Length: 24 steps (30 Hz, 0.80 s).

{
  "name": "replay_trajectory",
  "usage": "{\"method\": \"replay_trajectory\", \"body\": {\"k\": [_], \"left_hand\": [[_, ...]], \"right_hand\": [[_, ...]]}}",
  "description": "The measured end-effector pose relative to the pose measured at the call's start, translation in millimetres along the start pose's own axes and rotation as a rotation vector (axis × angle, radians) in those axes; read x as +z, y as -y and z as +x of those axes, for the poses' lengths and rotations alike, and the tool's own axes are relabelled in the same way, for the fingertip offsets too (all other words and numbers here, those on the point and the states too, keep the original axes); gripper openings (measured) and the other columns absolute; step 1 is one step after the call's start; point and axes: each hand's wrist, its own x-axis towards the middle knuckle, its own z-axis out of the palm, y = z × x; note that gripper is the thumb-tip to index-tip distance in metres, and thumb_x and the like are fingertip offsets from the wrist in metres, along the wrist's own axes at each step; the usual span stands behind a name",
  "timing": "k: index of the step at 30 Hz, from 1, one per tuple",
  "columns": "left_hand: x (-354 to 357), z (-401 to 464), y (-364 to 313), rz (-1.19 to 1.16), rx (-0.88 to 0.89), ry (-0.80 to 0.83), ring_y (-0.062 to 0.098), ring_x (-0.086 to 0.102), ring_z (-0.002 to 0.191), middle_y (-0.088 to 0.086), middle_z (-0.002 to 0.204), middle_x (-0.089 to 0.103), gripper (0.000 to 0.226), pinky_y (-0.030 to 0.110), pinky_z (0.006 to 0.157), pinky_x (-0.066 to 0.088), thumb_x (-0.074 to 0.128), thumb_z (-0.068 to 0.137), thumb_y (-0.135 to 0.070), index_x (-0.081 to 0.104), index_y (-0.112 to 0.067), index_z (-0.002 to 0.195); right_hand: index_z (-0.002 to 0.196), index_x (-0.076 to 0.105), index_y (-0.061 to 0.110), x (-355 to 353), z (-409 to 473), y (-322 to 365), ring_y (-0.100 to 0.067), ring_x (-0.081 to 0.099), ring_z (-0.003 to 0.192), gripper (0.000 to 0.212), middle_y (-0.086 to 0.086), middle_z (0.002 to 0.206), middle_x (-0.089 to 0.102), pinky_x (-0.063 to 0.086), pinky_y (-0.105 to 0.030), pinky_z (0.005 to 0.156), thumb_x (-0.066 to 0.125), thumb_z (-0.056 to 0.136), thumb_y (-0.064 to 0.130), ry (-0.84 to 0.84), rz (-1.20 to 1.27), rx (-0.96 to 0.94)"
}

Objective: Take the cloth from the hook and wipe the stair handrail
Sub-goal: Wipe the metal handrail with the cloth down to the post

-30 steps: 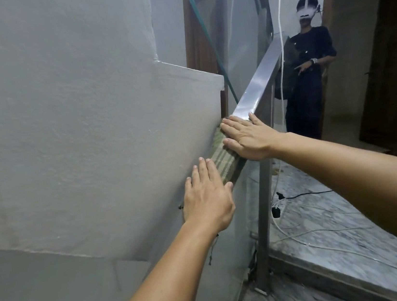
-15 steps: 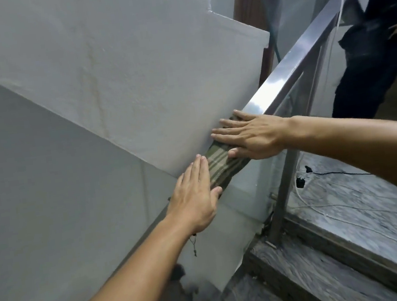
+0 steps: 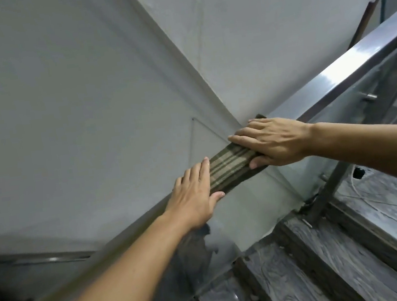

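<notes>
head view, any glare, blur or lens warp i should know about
Head view: a bright glare patch sits on the upper handrail; the wide-angle lens tilts and bows the wall edges; the striped cloth and both hands, left and right, are fairly sharp; the stair treads look softer; the lower left corner is dim.

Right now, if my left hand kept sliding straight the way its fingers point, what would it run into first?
Probably the right hand, pressing the same striped cloth farther up the handrail. Between it and the left hand, only cloth shows.
</notes>
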Motion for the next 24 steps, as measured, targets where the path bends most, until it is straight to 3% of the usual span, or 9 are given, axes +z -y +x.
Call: {"method": "replay_trajectory", "body": {"k": [4,10,18,24], "left_hand": [[5.5,-36.0,28.8,0.019,-0.034,-0.002,0.026,0.029,0.137,0.007,0.154,0.024,0.082,0.041,0.111,0.027,0.038,0.094,-0.052,-0.005,-0.013,0.152],[17.2,-82.5,66.5,0.022,-0.109,-0.004,0.025,0.028,0.138,0.005,0.153,0.025,0.08,0.04,0.114,0.023,0.04,0.094,-0.051,-0.004,-0.021,0.153],[25.1,-139.8,111.2,0.014,-0.194,0.007,0.026,0.026,0.139,0.009,0.153,0.026,0.078,0.037,0.118,0.016,0.044,0.094,-0.05,-0.002,-0.027,0.152],[29.9,-189.2,156.0,0.028,-0.288,0.083,0.027,0.025,0.14,0.009,0.154,0.022,0.081,0.039,0.119,0.016,0.047,0.093,-0.048,-0.006,-0.027,0.152]], "right_hand": [[0.147,0.024,0.021,2.7,20.3,31.8,-0.035,0.05,0.119,0.065,-0.016,0.143,0.044,0.041,-0.047,0.101,0.03,0.094,0.057,-0.015,-0.031,-0.089],[0.148,0.019,0.028,1.6,49.8,80.7,-0.031,0.053,0.11,0.064,-0.011,0.135,0.05,0.045,-0.045,0.095,0.03,0.092,0.059,-0.007,-0.021,-0.104],[0.148,0.016,0.026,-2.5,86.5,145.4,-0.032,0.053,0.109,0.069,-0.012,0.13,0.051,0.046,-0.046,0.092,0.014,0.09,0.062,-0.004,-0.008,-0.102],[0.146,0.021,0.014,-4.5,123.8,212.5,-0.037,0.056,0.1,0.068,-0.019,0.124,0.054,0.048,-0.049,0.086,0.022,0.092,0.055,-0.025,-0.038,-0.142]]}}
